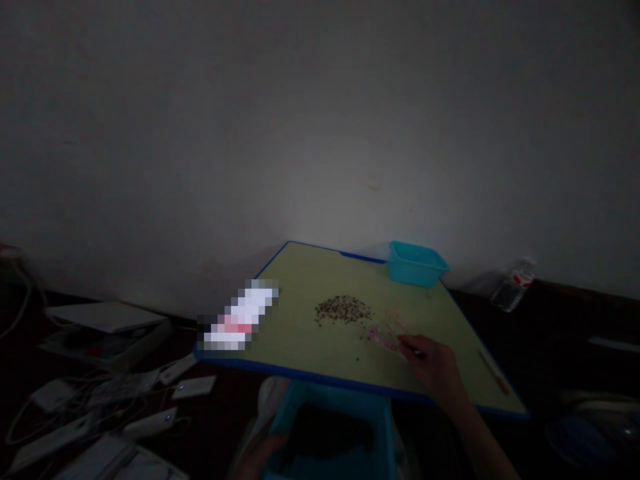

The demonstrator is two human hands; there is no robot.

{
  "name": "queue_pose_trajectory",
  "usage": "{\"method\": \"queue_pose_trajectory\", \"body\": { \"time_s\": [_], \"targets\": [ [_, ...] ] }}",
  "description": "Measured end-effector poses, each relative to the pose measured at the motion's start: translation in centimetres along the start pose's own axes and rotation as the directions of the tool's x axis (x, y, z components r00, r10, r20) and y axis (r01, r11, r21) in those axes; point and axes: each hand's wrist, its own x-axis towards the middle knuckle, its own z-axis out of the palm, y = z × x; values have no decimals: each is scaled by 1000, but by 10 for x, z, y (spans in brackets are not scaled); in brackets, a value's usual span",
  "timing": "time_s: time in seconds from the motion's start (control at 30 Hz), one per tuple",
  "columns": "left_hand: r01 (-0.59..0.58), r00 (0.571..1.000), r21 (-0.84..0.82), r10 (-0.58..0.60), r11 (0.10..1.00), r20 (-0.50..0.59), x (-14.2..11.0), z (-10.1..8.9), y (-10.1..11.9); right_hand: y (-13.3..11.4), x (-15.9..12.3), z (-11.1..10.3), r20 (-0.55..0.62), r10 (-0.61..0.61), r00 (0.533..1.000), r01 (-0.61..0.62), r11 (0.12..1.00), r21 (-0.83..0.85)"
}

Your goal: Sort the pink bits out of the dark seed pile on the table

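Note:
On the pale yellow tabletop lies a loose pile of small dark and light grains [344, 309], with a few strays toward the near edge. My right hand [434, 365] is over the table's right half, its fingers pinched on a thin clear plastic piece with pink print [384, 336] just right of the pile. Its exact kind is unclear. Below the near edge, a blue plastic basin [391, 440] holds a dark mass [330, 433] too dim to make out. My left hand [263, 452] grips the basin's left rim, partly in shadow.
A second blue basin [417, 265] stands at the table's back right corner. A blurred bright phone-like slab [243, 317] is at the left edge. A thin stick-like tool [495, 373] lies at the right edge. Beyond are a plastic bottle [514, 285] and, left, cables and power strips [150, 423].

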Motion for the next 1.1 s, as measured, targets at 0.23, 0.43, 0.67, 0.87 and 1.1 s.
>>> {"method": "queue_pose_trajectory", "body": {
  "time_s": [0.23,0.43,0.67,0.87,1.1],
  "targets": [
    [0,1000,27,0,1000,16,6,-7,-5,2,-1,1,3,-7,1000,7,1000,18],
    [-3,1000,21,2,1000,15,-5,3,3,3,0,2,11,10,1000,-10,1000,10],
    [1,1000,58,-3,998,22,-1,-3,1,6,-2,2,17,9,1000,-9,1000,-3],
    [3,999,-25,-2,1000,49,4,-5,-5,18,3,4,3,47,999,-47,997,-56],
    [40,999,-35,-39,999,23,1,-3,-4,24,9,12,5,55,998,-55,995,-78]
  ]
}}
